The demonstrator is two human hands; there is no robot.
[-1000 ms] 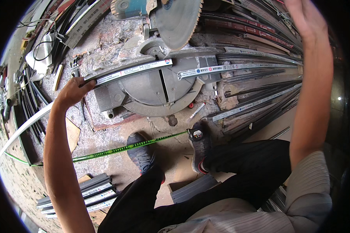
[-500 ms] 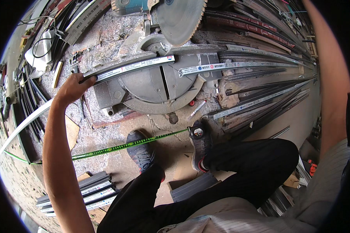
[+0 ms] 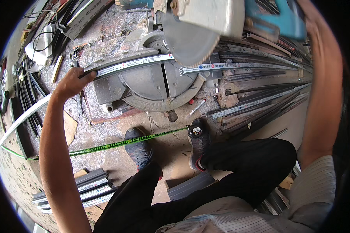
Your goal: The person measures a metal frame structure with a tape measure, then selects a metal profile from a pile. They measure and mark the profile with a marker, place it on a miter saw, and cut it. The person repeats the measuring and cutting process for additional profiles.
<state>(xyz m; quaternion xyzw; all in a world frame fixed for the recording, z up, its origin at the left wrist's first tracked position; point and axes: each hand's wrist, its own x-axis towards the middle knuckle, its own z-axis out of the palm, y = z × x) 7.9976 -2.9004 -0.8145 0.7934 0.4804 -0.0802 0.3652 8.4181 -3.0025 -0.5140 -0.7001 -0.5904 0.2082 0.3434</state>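
Observation:
My left hand (image 3: 70, 82) is closed around a long metal profile (image 3: 138, 62) with a printed white film. The profile lies along the fence of a miter saw (image 3: 142, 83), its right end close to the table slot. From the hand its other part curves off to the lower left. At the upper right my right hand (image 3: 307, 11), blurred and partly cut off by the picture's edge, is at the teal saw handle (image 3: 287, 17). The round toothed blade (image 3: 190, 42) hangs over the right end of the profile, blurred.
Another profile (image 3: 237, 66) lies to the right of the saw table, among stacked dark lengths. A green tape measure (image 3: 195, 131) stretches left across the floor, its case by my right shoe. A marker (image 3: 197, 106) lies before the saw. Short cut profiles (image 3: 93, 188) are piled lower left.
The saw head has swung down and toward me with my right arm, bringing its blade lower and its motor housing and teal handle into view. My left hand stays on the profile.

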